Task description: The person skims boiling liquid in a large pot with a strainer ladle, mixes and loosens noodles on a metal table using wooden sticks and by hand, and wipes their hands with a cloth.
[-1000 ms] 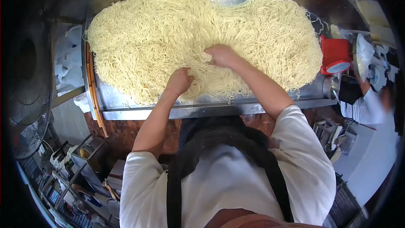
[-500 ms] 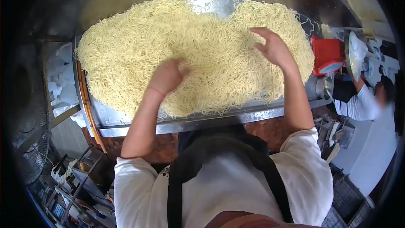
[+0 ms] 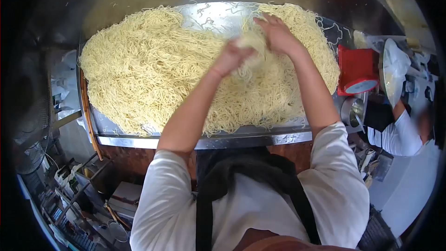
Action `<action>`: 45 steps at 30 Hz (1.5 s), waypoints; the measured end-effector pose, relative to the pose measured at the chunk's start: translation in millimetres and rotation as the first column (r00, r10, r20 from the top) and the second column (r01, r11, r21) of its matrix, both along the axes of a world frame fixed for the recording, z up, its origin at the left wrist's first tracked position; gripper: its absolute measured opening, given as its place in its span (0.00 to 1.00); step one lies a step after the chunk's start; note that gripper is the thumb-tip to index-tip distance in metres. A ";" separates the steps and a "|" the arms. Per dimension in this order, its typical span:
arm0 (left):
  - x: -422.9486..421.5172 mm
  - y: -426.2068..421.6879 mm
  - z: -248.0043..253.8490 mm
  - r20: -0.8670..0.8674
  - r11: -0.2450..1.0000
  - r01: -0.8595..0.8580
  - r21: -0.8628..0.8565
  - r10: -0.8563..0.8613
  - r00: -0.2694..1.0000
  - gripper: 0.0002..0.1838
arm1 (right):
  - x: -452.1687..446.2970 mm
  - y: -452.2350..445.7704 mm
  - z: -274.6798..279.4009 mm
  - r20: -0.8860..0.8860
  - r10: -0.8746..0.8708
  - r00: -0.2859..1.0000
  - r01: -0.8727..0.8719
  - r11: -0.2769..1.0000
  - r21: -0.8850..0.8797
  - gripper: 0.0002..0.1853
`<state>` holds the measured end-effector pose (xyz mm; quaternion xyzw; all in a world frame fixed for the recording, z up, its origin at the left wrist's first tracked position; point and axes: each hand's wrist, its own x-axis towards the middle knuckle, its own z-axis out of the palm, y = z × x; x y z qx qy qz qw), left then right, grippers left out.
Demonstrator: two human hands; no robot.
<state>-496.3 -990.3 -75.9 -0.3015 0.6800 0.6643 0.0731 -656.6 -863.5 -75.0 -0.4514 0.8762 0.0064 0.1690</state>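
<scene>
The heap of noodles (image 3: 169, 72) lies straight in front of the person, spread on the metal desk (image 3: 278, 138), with its long axis running from left to right across the body. Both hands are over the right-hand half of it and toward the far side, so the broader part of the heap lies to the left, with the left hand (image 3: 232, 58) nearer to it. The right hand (image 3: 278, 36) is farther forward, at the inner edge of the narrower right-hand part. A loose clump of noodles (image 3: 252, 46) sits in the gap between the two hands, blurred (its edges melt into the noodles below). The right hand is open, fingers stretched out and a little apart, the palm side toward the clump; the left hand is half curled toward the same clump, but blur hides the fingertips, and I cannot tell whether it has hold of any strands. Just forward and to the left of the hands, a bare patch of metal (image 3: 209, 16) shows with a few stray strands on it. Off the heap's right end stands a red scale (image 3: 357, 67), well apart from both hands.
</scene>
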 end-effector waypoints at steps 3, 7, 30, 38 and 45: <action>39.1 -77.3 106.1 -0.427 0.942 -0.336 -0.023 0.295 0.855 0.20 | -25.3 -4.7 30.6 0.000 -0.068 0.998 0.068 0.997 -0.022 0.50; 72.7 -164.6 189.5 -0.666 0.896 -0.438 -0.073 0.283 0.691 0.21 | -59.4 -4.7 43.4 0.017 -0.020 1.000 0.024 0.974 -0.225 0.48; 87.8 -259.4 99.2 -0.563 0.791 -0.516 -0.330 0.274 0.780 0.17 | 61.3 -177.5 168.0 0.105 0.313 0.944 -0.102 0.579 -0.809 0.34; 66.8 -90.7 -51.6 0.001 0.668 0.071 -0.741 -0.104 0.995 0.46 | 26.8 -37.2 55.0 0.052 0.067 0.996 -0.077 0.971 0.227 0.50; 63.3 26.8 -48.6 0.073 0.866 0.350 -0.357 -0.348 0.935 0.25 | 36.8 -11.3 -49.0 0.259 0.247 0.934 -0.297 0.938 0.176 0.31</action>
